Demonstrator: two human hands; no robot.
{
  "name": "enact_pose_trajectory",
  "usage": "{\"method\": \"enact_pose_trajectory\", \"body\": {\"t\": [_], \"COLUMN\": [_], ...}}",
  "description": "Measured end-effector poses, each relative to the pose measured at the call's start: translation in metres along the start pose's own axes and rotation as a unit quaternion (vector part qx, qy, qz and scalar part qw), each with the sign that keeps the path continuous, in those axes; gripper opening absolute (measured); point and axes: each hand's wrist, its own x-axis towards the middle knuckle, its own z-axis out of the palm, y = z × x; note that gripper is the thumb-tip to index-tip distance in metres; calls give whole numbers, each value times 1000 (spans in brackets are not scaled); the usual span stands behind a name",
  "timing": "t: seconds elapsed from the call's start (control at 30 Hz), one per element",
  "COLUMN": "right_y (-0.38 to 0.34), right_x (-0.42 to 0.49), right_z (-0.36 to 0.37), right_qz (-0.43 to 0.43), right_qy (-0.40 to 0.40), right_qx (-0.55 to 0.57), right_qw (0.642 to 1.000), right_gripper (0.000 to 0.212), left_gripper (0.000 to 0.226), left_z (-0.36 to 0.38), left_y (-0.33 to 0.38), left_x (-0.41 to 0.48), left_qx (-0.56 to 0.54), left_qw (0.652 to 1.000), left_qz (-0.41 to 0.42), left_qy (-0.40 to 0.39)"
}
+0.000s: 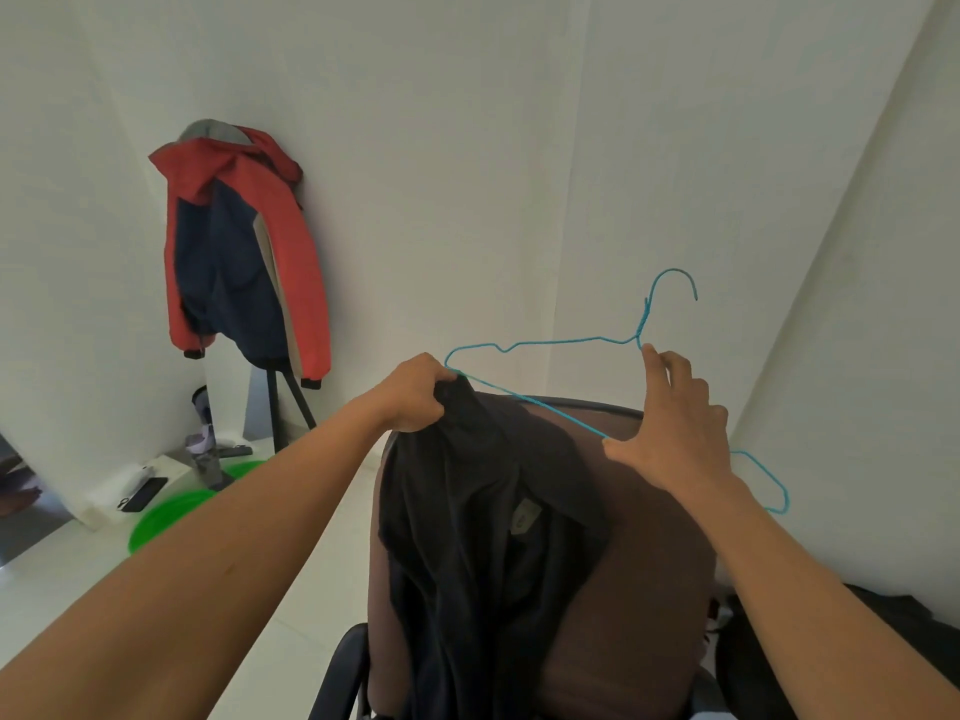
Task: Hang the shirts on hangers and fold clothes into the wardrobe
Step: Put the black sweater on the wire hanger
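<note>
A dark navy shirt hangs from my left hand, which grips its shoulder together with the left end of a blue wire hanger. The shirt drapes down over the back of a brown chair. My right hand is spread with straight fingers against the hanger: the thumb touches the lower wire and a fingertip reaches the neck below the hook. The hanger's right end sticks out behind my right wrist.
A red and navy jacket hangs on a stand by the left wall. On the floor at the left lie a green basin, a phone and small items. Dark cloth lies at the right edge. White walls stand close ahead.
</note>
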Motion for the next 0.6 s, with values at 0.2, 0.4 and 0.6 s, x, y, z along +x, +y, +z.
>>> {"method": "enact_pose_trajectory", "body": {"t": [0.2, 0.4, 0.6], "right_y": [1, -9, -25], "right_x": [-18, -23, -18], "right_z": [-17, -69, -133], "right_qz": [-8, -41, -91], "right_qy": [15, 86, 131], "right_qx": [-41, -52, -22], "right_qw": [999, 994, 987], "right_gripper": [120, 117, 116], "left_gripper": [66, 59, 62], "left_z": [-27, -71, -135], "left_y": [28, 82, 142], "left_x": [-23, -53, -79], "left_qx": [-106, -95, -140], "left_qw": [994, 992, 978], "left_qz": [-2, 60, 125], "left_qy": [28, 56, 86]}}
